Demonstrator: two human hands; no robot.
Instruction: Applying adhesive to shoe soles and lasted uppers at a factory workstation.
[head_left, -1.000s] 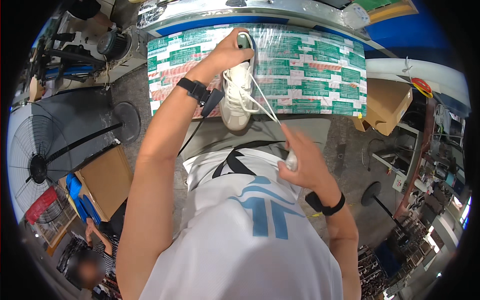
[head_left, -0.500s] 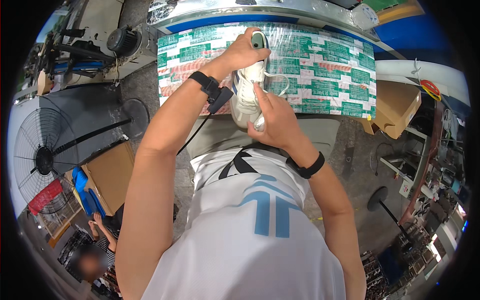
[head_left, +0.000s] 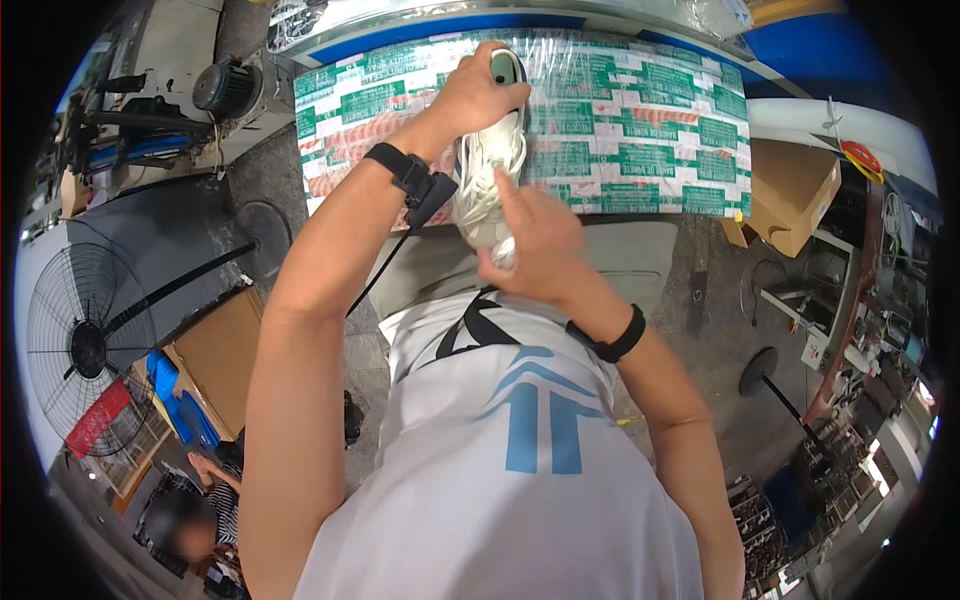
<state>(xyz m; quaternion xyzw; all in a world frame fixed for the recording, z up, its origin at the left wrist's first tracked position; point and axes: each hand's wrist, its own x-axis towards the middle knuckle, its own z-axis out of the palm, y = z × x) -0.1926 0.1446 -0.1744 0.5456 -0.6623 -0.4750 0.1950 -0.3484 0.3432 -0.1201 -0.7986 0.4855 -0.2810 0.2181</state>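
Note:
A white lace-up sneaker [head_left: 478,170] with a green patch inside its heel lies lengthwise over the near edge of the tape-covered worktop [head_left: 640,140], toe toward me. My left hand [head_left: 482,98] is closed round its heel end at the far side. White shoelaces [head_left: 492,182] lie bunched along the top of the shoe. My right hand [head_left: 548,238] is at the toe end, index finger stretched out onto the laces. Between its thumb and curled fingers shows a crumpled, shiny whitish wad [head_left: 504,252]; its kind is unclear.
Beyond the worktop runs a metal machine edge with a blue strip [head_left: 450,28]. An open cardboard box [head_left: 795,195] stands at the right. At the left are a large fan [head_left: 88,348], a motor [head_left: 225,90] and flat cardboard [head_left: 215,360]. Another person [head_left: 185,520] is at lower left.
The lace loop that lay on the worktop right of the shoe is now gathered on top of the shoe. The view has shifted slightly; both hands keep about the same places on the shoe.

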